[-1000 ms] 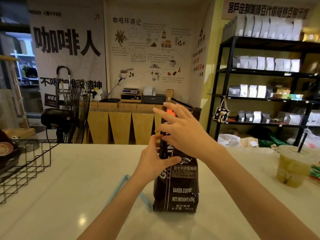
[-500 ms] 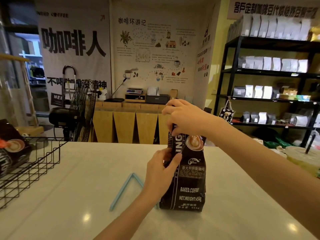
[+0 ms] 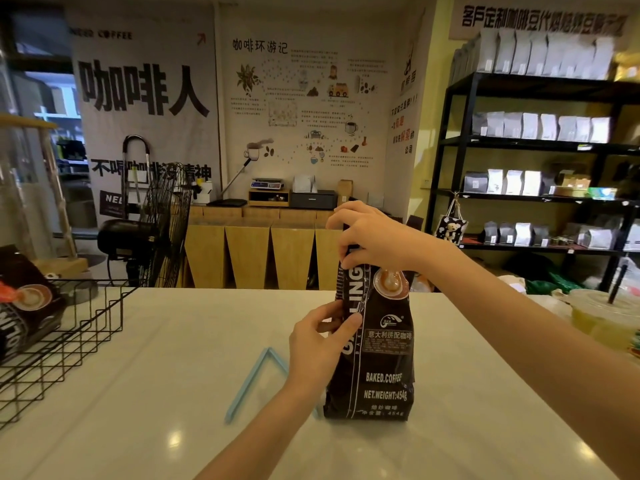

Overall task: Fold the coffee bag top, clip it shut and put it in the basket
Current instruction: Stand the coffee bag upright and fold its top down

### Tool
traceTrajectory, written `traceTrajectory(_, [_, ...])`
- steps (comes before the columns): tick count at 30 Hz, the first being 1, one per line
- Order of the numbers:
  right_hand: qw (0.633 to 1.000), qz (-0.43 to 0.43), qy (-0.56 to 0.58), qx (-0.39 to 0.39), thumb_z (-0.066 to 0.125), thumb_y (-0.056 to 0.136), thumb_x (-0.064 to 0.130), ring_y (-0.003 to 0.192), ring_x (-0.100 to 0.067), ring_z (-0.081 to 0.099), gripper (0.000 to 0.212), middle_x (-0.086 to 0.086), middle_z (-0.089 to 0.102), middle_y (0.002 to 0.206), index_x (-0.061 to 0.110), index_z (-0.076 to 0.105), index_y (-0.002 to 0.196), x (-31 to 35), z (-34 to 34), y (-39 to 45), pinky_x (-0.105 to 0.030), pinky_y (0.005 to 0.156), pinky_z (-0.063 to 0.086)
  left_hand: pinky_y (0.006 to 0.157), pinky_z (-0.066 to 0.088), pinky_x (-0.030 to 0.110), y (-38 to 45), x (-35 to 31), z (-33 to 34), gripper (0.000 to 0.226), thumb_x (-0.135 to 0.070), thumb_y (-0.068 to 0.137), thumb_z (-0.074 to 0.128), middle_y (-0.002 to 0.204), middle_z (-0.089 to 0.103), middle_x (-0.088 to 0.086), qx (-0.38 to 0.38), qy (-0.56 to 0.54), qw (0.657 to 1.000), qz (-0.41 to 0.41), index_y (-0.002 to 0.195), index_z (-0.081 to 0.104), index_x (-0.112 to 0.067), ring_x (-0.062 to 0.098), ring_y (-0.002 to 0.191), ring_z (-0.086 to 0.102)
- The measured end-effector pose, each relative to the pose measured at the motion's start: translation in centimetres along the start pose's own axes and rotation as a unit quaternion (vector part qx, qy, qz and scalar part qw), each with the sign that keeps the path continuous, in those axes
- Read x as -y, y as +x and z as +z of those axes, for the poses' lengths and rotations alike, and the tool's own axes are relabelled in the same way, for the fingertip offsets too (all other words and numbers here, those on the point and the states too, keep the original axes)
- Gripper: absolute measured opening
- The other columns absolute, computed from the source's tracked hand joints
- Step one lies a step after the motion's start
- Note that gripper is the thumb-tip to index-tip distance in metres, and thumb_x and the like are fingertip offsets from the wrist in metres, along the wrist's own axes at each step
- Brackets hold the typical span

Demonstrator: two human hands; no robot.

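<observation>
A black coffee bag (image 3: 382, 362) with white lettering stands upright on the white counter (image 3: 173, 393), near the middle. My left hand (image 3: 320, 344) grips its left side about halfway up, thumb across the front. My right hand (image 3: 372, 237) is closed over the bag's top, which is bent down under the fingers. A light blue clip (image 3: 254, 379), spread open in a V, lies flat on the counter just left of the bag, partly behind my left forearm. The black wire basket (image 3: 79, 337) sits at the counter's left edge.
Another black coffee bag (image 3: 26, 306) lies inside the basket. A plastic cup of yellow-green drink (image 3: 604, 317) with a straw stands at the right edge. Beyond the counter are a black fan (image 3: 156, 230), wooden cabinets and black shelves of bags (image 3: 540, 133).
My right hand went from fingers spread over the bag's top to closed down on it, pressing the top lower. The left hand stayed on the bag's side. The view shifted slightly left.
</observation>
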State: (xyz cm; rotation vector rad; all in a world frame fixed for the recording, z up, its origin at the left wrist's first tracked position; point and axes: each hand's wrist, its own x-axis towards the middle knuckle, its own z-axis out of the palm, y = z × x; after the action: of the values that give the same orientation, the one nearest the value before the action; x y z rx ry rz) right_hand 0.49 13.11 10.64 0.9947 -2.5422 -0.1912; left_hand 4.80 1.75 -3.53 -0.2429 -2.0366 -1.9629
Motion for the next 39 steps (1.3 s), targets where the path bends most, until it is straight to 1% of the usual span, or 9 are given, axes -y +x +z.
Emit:
traceTrajectory(9, [0.995,0.028,0.080,-0.044,0.064,0.080,0.023,0.136,-0.023,0.013,0.012,-0.003,0.038,0.140,0.012,0.067,0.083,0.2,-0.1,-0.7,-0.044,0.111,0.016,0.075,0.055,0.028,-0.2,0.5,0.3,0.029,-0.029,0.070,0.073,0.088,0.071,-0.006,-0.058,-0.011,0.998,-0.002,0.097,0.066,-0.022,0.007,0.082,0.066])
traceTrajectory(14, [0.994,0.030,0.051,-0.089,0.065,0.079,0.025,0.137,-0.026,0.014,0.012,-0.003,0.037,0.142,0.015,0.069,0.086,0.1,0.8,-1.2,-0.049,0.113,0.014,0.077,0.056,0.037,-0.1,0.9,0.5,0.016,-0.028,0.070,0.072,0.089,0.072,0.000,-0.064,-0.046,0.997,-0.014,0.085,0.067,-0.029,0.016,0.083,0.068])
traceTrajectory(19, [0.996,0.030,0.043,-0.072,0.061,0.083,0.029,0.139,-0.026,0.008,0.015,-0.001,0.033,0.146,0.020,0.066,0.093,0.1,0.8,-1.2,-0.047,0.113,0.010,0.068,0.054,0.028,0.8,0.1,-0.7,0.006,-0.027,0.072,0.070,0.080,0.074,0.001,-0.034,-0.032,0.999,0.017,0.075,0.071,-0.022,0.016,0.077,0.069])
traceTrajectory(25, [0.994,0.035,0.072,-0.069,0.063,0.081,0.029,0.138,-0.024,0.008,0.014,0.000,0.032,0.146,0.017,0.066,0.088,0.0,1.1,-0.7,-0.046,0.112,0.010,0.060,0.050,0.021,1.3,-0.1,-0.9,0.016,-0.022,0.078,0.065,0.072,0.067,0.002,-0.036,0.023,0.995,0.094,0.062,0.069,-0.022,0.014,0.067,0.064])
traceTrajectory(27, [0.992,0.039,0.097,-0.068,0.064,0.080,0.029,0.137,-0.023,0.009,0.013,0.001,0.033,0.145,0.018,0.067,0.087,-0.1,1.1,-0.8,-0.046,0.112,0.010,0.060,0.052,0.020,1.1,0.1,-0.9,0.015,-0.025,0.077,0.065,0.071,0.065,0.001,-0.024,0.008,0.994,0.104,0.063,0.070,-0.021,0.012,0.068,0.064])
traceTrajectory(30, [0.993,0.037,0.100,-0.054,0.064,0.080,0.031,0.134,-0.021,0.014,0.014,0.003,0.040,0.140,0.020,0.067,0.087,-0.1,0.6,-0.9,-0.044,0.110,0.013,0.067,0.054,0.025,1.2,0.4,-1.3,0.019,-0.031,0.077,0.061,0.080,0.067,0.002,0.007,-0.025,0.995,0.096,0.071,0.071,-0.017,0.015,0.078,0.065])
traceTrajectory(34, [0.995,0.033,0.091,-0.029,0.064,0.079,0.036,0.122,-0.019,0.028,0.015,0.002,0.050,0.122,0.022,0.069,0.084,0.1,-0.5,-0.6,-0.041,0.103,0.030,0.074,0.045,0.019,2.1,0.7,-1.9,0.010,-0.014,0.086,0.054,0.098,0.063,0.004,0.008,-0.053,0.998,0.040,0.090,0.063,-0.011,0.013,0.093,0.058])
traceTrajectory(37, [0.998,0.039,0.045,-0.006,0.058,0.082,0.037,0.108,-0.018,0.034,0.021,0.001,0.053,0.110,0.021,0.068,0.091,0.8,-1.1,0.3,-0.036,0.092,0.039,0.065,0.051,0.013,1.9,0.9,-1.8,0.018,-0.009,0.086,0.055,0.096,0.066,-0.002,0.072,-0.050,0.996,0.023,0.103,0.059,-0.014,-0.002,0.083,0.065])
traceTrajectory(39, [0.999,0.047,0.020,-0.002,0.056,0.084,0.034,0.101,-0.016,0.038,0.024,-0.002,0.053,0.107,0.021,0.063,0.102,1.0,-1.6,1.2,-0.031,0.083,0.041,0.059,0.050,0.009,1.7,0.8,-1.6,0.018,-0.009,0.086,0.054,0.088,0.069,-0.005,0.074,-0.057,0.995,0.022,0.101,0.063,-0.011,-0.006,0.073,0.066])
